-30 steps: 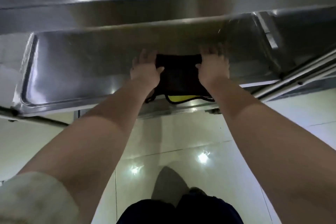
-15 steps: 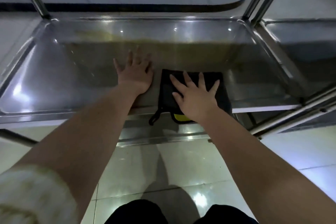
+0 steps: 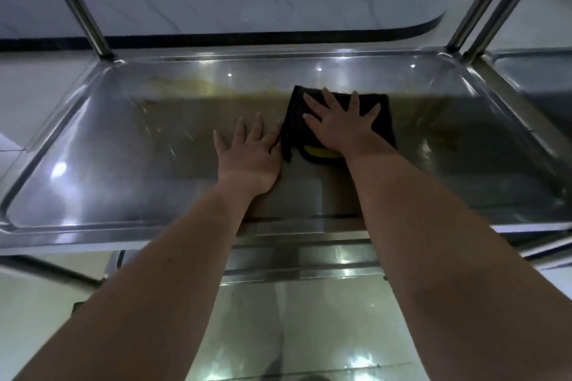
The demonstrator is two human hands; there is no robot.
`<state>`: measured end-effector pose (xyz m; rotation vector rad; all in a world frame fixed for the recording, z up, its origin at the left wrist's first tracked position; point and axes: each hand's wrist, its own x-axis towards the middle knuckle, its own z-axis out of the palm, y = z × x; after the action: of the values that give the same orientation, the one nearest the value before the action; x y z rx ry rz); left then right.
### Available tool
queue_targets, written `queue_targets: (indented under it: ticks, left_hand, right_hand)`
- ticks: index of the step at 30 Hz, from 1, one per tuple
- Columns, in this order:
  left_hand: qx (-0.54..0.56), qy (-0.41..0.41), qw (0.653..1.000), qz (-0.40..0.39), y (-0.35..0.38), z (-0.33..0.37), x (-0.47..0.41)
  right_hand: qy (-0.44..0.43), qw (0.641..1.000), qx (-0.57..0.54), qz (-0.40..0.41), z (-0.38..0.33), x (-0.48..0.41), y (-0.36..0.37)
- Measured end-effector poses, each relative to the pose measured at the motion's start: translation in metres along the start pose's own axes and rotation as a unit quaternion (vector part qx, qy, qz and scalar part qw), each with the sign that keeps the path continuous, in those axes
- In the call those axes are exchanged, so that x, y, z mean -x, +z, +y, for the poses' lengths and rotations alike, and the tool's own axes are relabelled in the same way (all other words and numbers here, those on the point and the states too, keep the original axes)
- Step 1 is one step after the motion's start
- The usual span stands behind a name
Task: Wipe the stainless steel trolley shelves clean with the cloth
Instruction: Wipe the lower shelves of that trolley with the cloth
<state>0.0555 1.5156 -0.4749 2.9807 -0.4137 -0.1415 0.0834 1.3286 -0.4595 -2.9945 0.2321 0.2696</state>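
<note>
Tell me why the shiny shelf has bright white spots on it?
Head view: that is glare, light bouncing off the steel shelf and the glossy floor; a shadow band crosses the shelf by the cloth; the wide lens bends its edges.

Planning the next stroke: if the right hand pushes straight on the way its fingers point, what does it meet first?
The right hand, flat on the cloth, points across the shelf. Only bare steel shows ahead, so the raised back rim likely comes first; depth is unclear.
</note>
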Motion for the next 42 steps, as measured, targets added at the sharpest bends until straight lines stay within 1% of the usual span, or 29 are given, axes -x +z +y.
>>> queue_targets:
  ticks: [2, 7, 9, 11, 13, 15, 16, 18, 20, 21, 24, 26, 28, 31, 35, 39, 41, 42]
  left_hand:
    - [0.005, 0.001, 1.000, -0.002, -0.001, 0.000, 0.003]
    - [0.014, -0.007, 1.000, 0.001, -0.002, 0.001, 0.007]
    - [0.009, -0.007, 1.000, -0.004, -0.003, 0.002, 0.006]
    - [0.006, -0.002, 1.000, -0.012, -0.004, 0.004, 0.006]
    - [-0.002, -0.006, 1.000, -0.013, -0.005, 0.005, 0.008]
    - [-0.007, -0.015, 1.000, -0.002, -0.009, 0.008, 0.008]
    - [-0.005, -0.014, 1.000, 0.016, -0.011, 0.014, 0.008]
    - [0.009, 0.022, 0.998, 0.050, -0.012, 0.037, 0.002]
    - [0.026, 0.070, 0.996, 0.043, -0.008, 0.065, -0.007]
    - [0.026, 0.079, 0.996, 0.036, -0.005, 0.076, -0.013]
    - [0.014, 0.058, 0.998, 0.022, 0.006, 0.085, -0.030]
    - [0.001, 0.049, 0.998, 0.025, 0.011, 0.082, -0.035]
    - [-0.006, 0.048, 0.999, 0.023, 0.013, 0.083, -0.037]
    - [-0.013, 0.042, 0.999, 0.023, 0.015, 0.085, -0.039]
    - [-0.008, 0.044, 0.999, 0.031, 0.016, 0.082, -0.040]
    - [0.003, 0.044, 0.999, 0.030, 0.015, 0.080, -0.041]
    - [0.001, 0.042, 0.999, 0.027, 0.014, 0.082, -0.040]
    - [0.002, 0.042, 0.999, 0.025, 0.013, 0.082, -0.040]
  right_hand:
    - [-0.017, 1.000, 0.000, -0.002, 0.003, 0.017, 0.000]
    - [-0.065, 0.997, 0.032, -0.011, 0.035, 0.106, 0.018]
    - [-0.050, 0.998, 0.036, -0.012, 0.060, 0.123, 0.018]
    - [-0.001, 1.000, 0.025, -0.017, 0.078, 0.125, 0.015]
    - [0.017, 0.999, 0.028, -0.011, 0.082, 0.123, 0.015]
    - [0.007, 1.000, 0.029, -0.007, 0.079, 0.124, 0.015]
    - [0.000, 1.000, 0.029, -0.004, 0.079, 0.126, 0.016]
    - [-0.005, 1.000, 0.025, 0.002, 0.078, 0.127, 0.017]
    - [-0.011, 1.000, 0.020, 0.002, 0.079, 0.128, 0.015]
    - [-0.019, 1.000, 0.020, 0.000, 0.081, 0.129, 0.014]
    - [-0.050, 0.998, 0.026, -0.027, 0.095, 0.131, 0.012]
    - [-0.061, 0.997, 0.037, -0.020, 0.104, 0.127, 0.014]
    - [-0.054, 0.998, 0.036, -0.005, 0.106, 0.109, 0.014]
    - [-0.036, 0.999, 0.020, 0.020, 0.103, 0.057, 0.009]
    - [-0.026, 0.998, 0.025, 0.045, 0.097, -0.002, -0.003]
    - [-0.034, 0.998, 0.032, 0.046, 0.101, -0.003, -0.002]
    - [-0.031, 0.998, 0.031, 0.040, 0.124, 0.003, -0.005]
    - [-0.014, 0.999, 0.024, 0.036, 0.140, 0.005, -0.008]
